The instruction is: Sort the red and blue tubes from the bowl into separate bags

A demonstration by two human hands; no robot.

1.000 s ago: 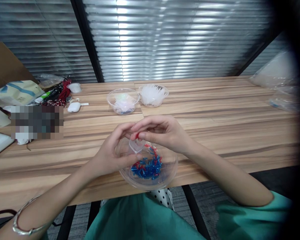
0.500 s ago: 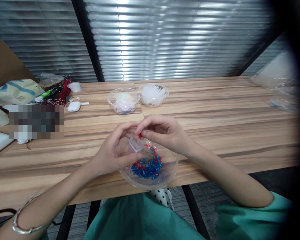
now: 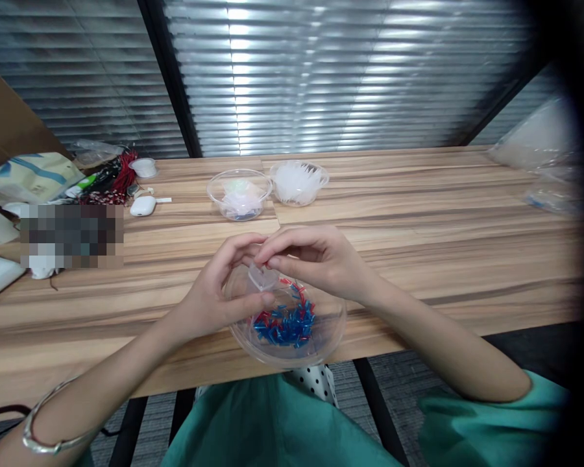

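Observation:
My left hand (image 3: 226,285) curls around a small clear plastic box (image 3: 263,279), fingers behind it and thumb in front. Over the box's top edge, my right hand (image 3: 316,263) pinches with thumb and forefinger. A trace of red shows at those fingertips; most of the piece is hidden. Below both hands stands a round clear bowl (image 3: 328,344) on the table's front edge. Inside it lie many short blue pieces (image 3: 289,327) and red pieces (image 3: 299,293), shaped like little tubes.
Farther back are a clear bowl with pale packets (image 3: 241,194) and another with white pointed strips (image 3: 299,183). At left lie a white earphone case (image 3: 143,206), a white spool (image 3: 145,168) and red cords (image 3: 125,172). Clear plastic bags (image 3: 535,143) lie at far right.
My right fingertips have shifted slightly left and closer over the small box. The red piece, plain between them before, now barely shows. My left hand keeps its grip.

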